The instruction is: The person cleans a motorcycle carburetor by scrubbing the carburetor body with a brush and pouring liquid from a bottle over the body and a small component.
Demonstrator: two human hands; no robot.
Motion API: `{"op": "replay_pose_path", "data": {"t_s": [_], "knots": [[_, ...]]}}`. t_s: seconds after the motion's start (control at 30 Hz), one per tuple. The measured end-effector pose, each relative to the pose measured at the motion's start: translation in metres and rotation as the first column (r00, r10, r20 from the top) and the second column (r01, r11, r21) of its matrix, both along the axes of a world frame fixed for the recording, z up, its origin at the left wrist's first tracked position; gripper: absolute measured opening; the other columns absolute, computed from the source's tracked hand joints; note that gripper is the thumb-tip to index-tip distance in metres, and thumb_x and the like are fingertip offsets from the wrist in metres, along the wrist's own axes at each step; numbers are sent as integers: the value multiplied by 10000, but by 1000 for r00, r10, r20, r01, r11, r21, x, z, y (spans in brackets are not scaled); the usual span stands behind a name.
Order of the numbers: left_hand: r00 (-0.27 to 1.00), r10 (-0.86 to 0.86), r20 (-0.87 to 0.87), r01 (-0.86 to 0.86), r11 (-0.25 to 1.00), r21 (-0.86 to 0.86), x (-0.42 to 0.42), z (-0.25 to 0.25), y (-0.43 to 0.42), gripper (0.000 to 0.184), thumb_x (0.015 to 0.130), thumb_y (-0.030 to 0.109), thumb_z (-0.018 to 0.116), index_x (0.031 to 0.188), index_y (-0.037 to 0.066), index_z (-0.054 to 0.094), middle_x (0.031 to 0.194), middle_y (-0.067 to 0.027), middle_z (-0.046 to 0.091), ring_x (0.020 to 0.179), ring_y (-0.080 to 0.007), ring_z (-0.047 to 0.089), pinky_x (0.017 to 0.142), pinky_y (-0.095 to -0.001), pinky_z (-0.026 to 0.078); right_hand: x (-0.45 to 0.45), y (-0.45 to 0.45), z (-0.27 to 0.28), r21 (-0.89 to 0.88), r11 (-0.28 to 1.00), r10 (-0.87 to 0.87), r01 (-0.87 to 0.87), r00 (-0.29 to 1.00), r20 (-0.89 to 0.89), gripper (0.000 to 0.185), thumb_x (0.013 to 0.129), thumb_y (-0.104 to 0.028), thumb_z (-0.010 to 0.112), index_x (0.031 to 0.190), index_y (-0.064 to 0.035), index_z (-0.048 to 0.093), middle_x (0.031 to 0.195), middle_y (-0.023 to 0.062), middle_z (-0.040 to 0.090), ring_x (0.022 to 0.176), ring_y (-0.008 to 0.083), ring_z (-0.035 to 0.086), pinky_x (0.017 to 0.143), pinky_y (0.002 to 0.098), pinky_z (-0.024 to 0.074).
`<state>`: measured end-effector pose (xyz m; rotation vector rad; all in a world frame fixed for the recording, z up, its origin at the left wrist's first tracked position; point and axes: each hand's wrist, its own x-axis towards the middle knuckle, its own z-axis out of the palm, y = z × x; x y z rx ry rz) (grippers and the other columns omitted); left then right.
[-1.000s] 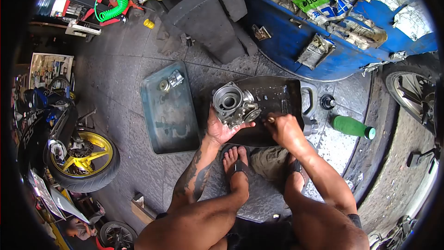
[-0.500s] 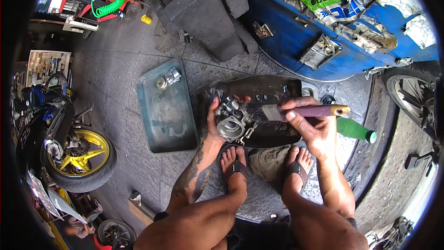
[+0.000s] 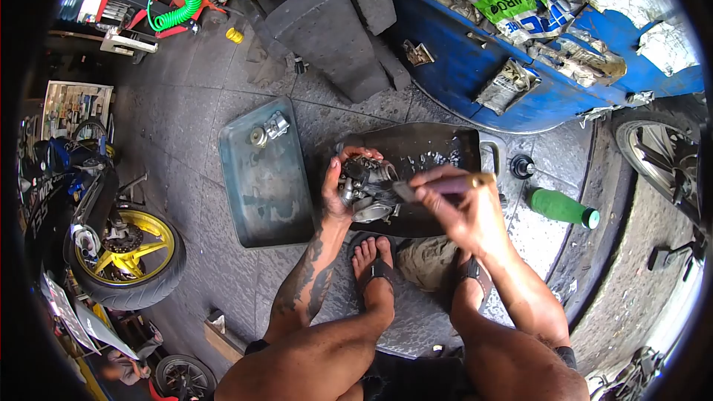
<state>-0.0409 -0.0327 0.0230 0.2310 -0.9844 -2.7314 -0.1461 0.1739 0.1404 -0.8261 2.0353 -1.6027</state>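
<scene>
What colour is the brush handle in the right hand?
The brush handle is dull purple with a yellowish end, seen in the head view.

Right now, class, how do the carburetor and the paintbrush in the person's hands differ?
The carburetor is compact and irregular; the paintbrush is long and slim. The carburetor is mostly grey metal; the paintbrush has a purplish handle. The left hand holds the carburetor, the right hand the paintbrush. Both are held in bare hands, close together.
</scene>
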Motion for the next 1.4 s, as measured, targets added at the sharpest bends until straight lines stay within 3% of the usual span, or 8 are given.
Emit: {"op": "replay_pose_path", "data": {"t_s": [0.17, 0.3, 0.47, 0.7, 0.97, 1.17, 1.33, 1.4], "knots": [[997, 78, 3, -76, 979, -188, 1, -2, -11, 482, 953, 444, 523, 1141, 1, 552, 1118, -169, 595, 1107, -274, 573, 1038, -451, 431, -1, 2, -18, 33, 956, -292, 290, 953, 82, 82, 872, -21, 669, 900, 25, 731, 931, 131, 736, 739, 236, 719, 654, 299, 541], [996, 92, -6, -91, 959, -270, -4, 12, -19, 547, 944, 447, 534, 1256, 2, 471, 1116, -176, 600, 1063, -283, 611, 961, -425, 497, 14, 13, -87, 383, 922, 24, 58, 978, -207, 55, 856, -18, 681, 895, 20, 692, 927, 169, 722, 807, 330, 720, 713, 378, 565], [996, 93, 17, -85, 959, -272, 0, 13, -22, 636, 921, 467, 578, 1329, 10, 404, 1144, -184, 582, 1062, -302, 621, 916, -422, 528, 6, 11, -48, 221, 957, -190, 187, 982, -9, 99, 857, -58, 702, 923, 16, 707, 930, 156, 727, 807, 305, 721, 721, 359, 560], [998, -28, -61, 7, 951, -308, -5, 29, -18, 707, 886, 481, 626, 1346, 4, 378, 1134, -202, 574, 1042, -332, 631, 928, -453, 516, -16, 15, 6, -249, 965, 87, -84, 996, 2, 156, 866, -80, 712, 1007, -13, 715, 987, 131, 737, 896, 263, 726, 792, 331, 571], [997, -72, -25, 51, 871, -489, -5, 38, -20, 809, 850, 507, 655, 1384, -11, 336, 1089, -197, 592, 992, -322, 640, 915, -442, 504, -13, 14, 16, -30, 978, 203, -207, 974, -105, 131, 865, -72, 702, 984, -19, 713, 981, 121, 734, 904, 268, 725, 787, 343, 577], [982, -185, 26, 180, 900, -397, -11, 50, -13, 915, 814, 540, 682, 1437, -13, 303, 1062, -212, 590, 988, -294, 638, 919, -401, 491, -25, 9, 6, -242, 944, 265, -223, 951, 159, 134, 862, -78, 702, 963, 8, 725, 939, 123, 744, 890, 231, 729, 779, 320, 568], [937, -347, 47, 350, 923, -161, -12, 54, -13, 969, 810, 476, 657, 1508, 5, 176, 1126, -234, 532, 981, -314, 647, 887, -400, 533, -34, 19, -11, -198, 948, 268, -251, 961, 66, 141, 851, -64, 711, 962, 21, 727, 940, 124, 746, 887, 236, 732, 798, 326, 574], [925, -373, 70, 379, 916, -131, -11, 53, -11, 987, 805, 450, 655, 1525, 14, 141, 1152, -240, 514, 969, -322, 655, 870, -402, 547, -29, 15, -3, -424, 888, 225, -176, 972, 67, 137, 851, -59, 710, 957, 26, 724, 947, 133, 745, 897, 239, 731, 802, 336, 577]]}}
